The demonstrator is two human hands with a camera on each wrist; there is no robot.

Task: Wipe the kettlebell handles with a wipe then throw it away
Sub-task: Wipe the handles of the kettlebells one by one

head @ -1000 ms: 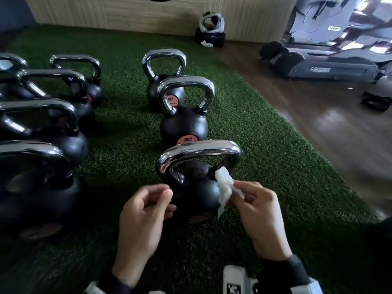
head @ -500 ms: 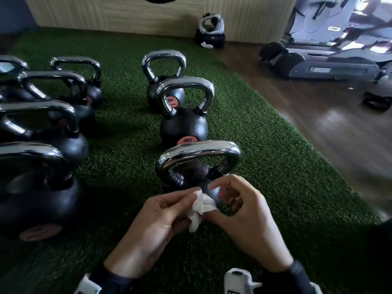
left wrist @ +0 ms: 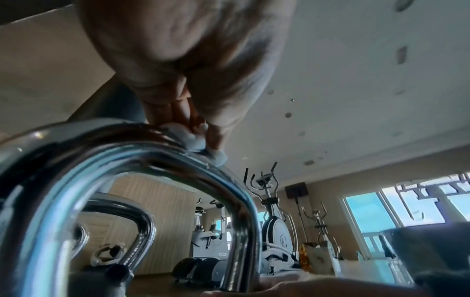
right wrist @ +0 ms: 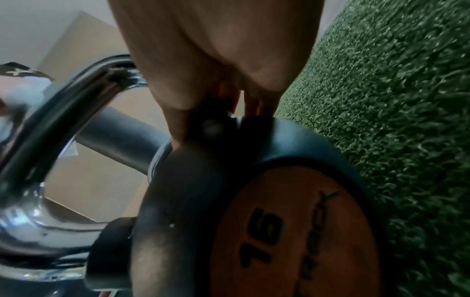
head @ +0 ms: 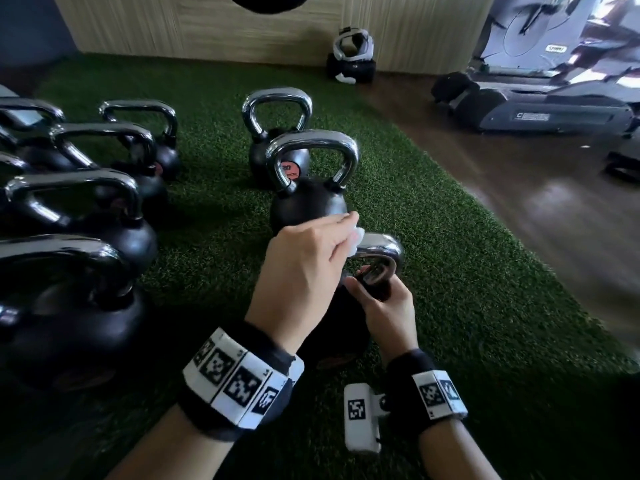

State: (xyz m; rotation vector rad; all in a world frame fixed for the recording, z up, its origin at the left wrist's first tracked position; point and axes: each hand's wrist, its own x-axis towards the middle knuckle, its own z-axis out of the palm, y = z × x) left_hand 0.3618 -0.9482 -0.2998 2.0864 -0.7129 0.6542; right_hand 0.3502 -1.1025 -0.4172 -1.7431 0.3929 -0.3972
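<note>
The nearest kettlebell [head: 341, 327] stands on the green turf, black with a chrome handle [head: 382, 247] and an orange "16" label [right wrist: 292, 241]. My left hand [head: 346, 233] pinches a crumpled white wipe [head: 357, 241] and presses it on the top of that handle. In the left wrist view the wipe [left wrist: 201, 140] sits bunched between the fingertips against the chrome bar [left wrist: 142, 154]. My right hand [head: 369, 284] grips the right leg of the handle where it meets the black body [right wrist: 178, 201]. The left hand hides most of the handle's top.
Two more kettlebells [head: 308, 206] [head: 275, 133] stand in line behind the near one. Several larger ones [head: 72, 223] fill the left side. The turf [head: 467, 289] ends at a wooden floor [head: 536, 209] on the right. A treadmill [head: 540, 109] and a white device [head: 351, 60] stand beyond.
The wipe passed from my right hand to my left. The left hand rose onto the top of the handle with it, and the right hand dropped to grip the handle's right leg.
</note>
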